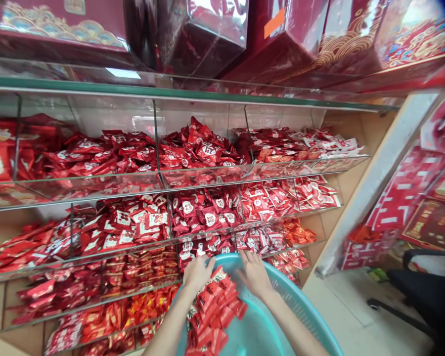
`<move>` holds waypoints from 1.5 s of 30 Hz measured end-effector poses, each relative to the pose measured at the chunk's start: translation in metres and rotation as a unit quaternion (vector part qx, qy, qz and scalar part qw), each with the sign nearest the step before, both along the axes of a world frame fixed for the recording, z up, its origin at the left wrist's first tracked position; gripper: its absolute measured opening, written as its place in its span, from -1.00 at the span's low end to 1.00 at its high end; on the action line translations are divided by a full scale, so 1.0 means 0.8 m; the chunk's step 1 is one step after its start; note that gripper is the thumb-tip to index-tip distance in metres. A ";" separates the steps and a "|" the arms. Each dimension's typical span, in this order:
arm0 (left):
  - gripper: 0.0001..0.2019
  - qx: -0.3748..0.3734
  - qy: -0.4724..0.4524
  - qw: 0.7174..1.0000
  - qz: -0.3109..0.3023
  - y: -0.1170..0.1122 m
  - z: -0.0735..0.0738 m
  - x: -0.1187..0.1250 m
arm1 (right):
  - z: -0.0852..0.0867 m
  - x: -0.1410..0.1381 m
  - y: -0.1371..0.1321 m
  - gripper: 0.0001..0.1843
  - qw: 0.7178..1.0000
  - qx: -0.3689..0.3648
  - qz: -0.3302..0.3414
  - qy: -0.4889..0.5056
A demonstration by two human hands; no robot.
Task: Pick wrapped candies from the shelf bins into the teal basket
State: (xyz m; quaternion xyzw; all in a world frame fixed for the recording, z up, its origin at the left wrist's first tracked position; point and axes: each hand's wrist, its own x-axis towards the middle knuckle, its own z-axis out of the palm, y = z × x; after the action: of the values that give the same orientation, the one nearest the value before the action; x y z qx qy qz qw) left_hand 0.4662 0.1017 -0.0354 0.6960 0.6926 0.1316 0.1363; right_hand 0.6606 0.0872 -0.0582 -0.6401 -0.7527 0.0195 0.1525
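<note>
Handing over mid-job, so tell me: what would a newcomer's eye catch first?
The turquoise basin at bottom centre, against all that red: red packets cover its left part, with the left hand and right hand near its far rim. Behind it rise tiers of mostly red sachets, below large dark-red boxes.

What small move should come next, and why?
Perhaps lower the left hand onto the red packets: they lie heaped close to it inside the teal basin, while it and the right hand are both up by the far rim.
</note>
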 end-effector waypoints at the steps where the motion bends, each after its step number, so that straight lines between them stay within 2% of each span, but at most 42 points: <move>1: -0.50 -0.005 -0.002 1.000 0.003 0.000 -0.001 -0.002 | 0.000 -0.001 0.000 -0.40 1.000 -0.003 0.003 0.003; 7: -0.51 -0.016 -0.011 1.000 0.009 0.003 -0.005 -0.003 | 0.004 0.003 0.002 -0.40 0.999 -0.034 0.016 0.021; 10: -0.52 -0.011 -0.020 1.000 -0.004 0.007 -0.004 0.006 | 0.017 0.009 -0.004 -0.43 0.998 -0.053 -0.002 0.013; 13: -0.53 -0.007 -0.017 1.000 -0.021 0.012 -0.003 0.015 | 0.050 0.014 -0.015 -0.51 0.998 -0.062 -0.004 0.008; 15: -0.53 -0.004 -0.014 1.000 -0.026 0.015 -0.004 0.020 | 0.081 0.014 -0.022 -0.57 0.998 -0.047 0.026 0.037; 20: -0.52 -0.002 -0.018 0.999 -0.029 0.020 -0.014 0.026 | 0.155 0.004 -0.014 -0.68 0.984 0.072 0.103 0.123; 23: -0.51 -0.006 -0.018 1.000 -0.025 0.021 -0.020 0.025 | 0.183 -0.005 0.010 -0.74 0.974 0.145 0.119 0.126; 27: -0.50 -0.005 -0.022 0.999 -0.029 0.022 -0.024 0.023 | 0.207 -0.017 0.038 -0.74 0.972 0.189 0.117 0.078; 31: -0.49 -0.003 -0.028 0.999 -0.027 0.022 -0.024 0.023 | 0.212 -0.026 0.039 -0.76 0.980 0.186 0.062 0.028; 37: -0.49 -0.005 -0.007 1.000 -0.017 0.021 -0.023 0.025 | 0.185 -0.028 0.018 -0.71 0.983 0.182 -0.019 0.020; 45: -0.49 -0.008 -0.007 1.000 -0.019 0.021 -0.023 0.026 | 0.163 -0.016 0.016 -0.83 0.974 0.211 0.053 0.057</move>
State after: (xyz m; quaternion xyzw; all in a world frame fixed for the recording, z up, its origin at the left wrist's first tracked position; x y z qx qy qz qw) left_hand 0.4867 0.1181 -0.0535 0.7070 0.6792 0.1286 0.1494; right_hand 0.6475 0.1001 0.0726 -0.5506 -0.7627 -0.0959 0.3254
